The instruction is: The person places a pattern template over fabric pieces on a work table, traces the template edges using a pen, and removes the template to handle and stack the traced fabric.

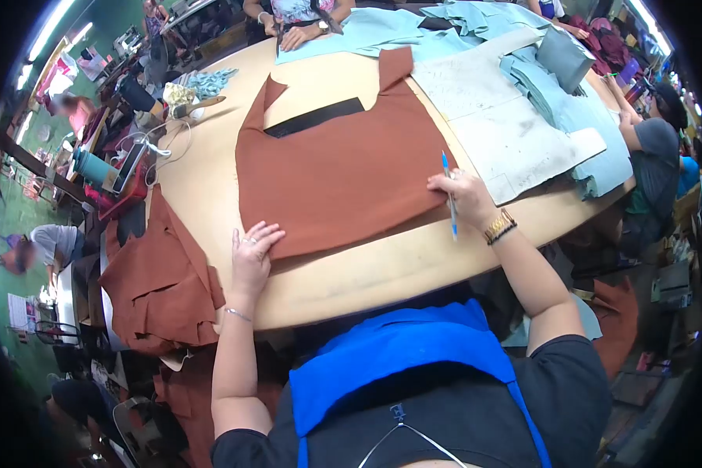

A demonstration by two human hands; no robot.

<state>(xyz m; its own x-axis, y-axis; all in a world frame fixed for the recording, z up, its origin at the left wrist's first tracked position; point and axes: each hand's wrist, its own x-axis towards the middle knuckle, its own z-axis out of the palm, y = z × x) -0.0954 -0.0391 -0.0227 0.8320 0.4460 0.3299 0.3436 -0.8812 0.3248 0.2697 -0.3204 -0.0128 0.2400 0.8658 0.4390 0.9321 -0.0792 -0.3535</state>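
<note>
Left hand (254, 246) rests spread on brown fabric (347, 168), near left; right hand (468, 195) grips a ballpoint pen (453, 218). Light, even pressure should prevent puckers.

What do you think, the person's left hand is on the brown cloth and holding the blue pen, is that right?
Not quite: the blue pen is in the right hand, not the left, as the head view shows. The left hand is indeed on the brown cloth.

Rust-brown fabric (343, 168) flat on table (351, 290) (two straps (395, 72), far side); blue pen (452, 216) near right corner.
</note>
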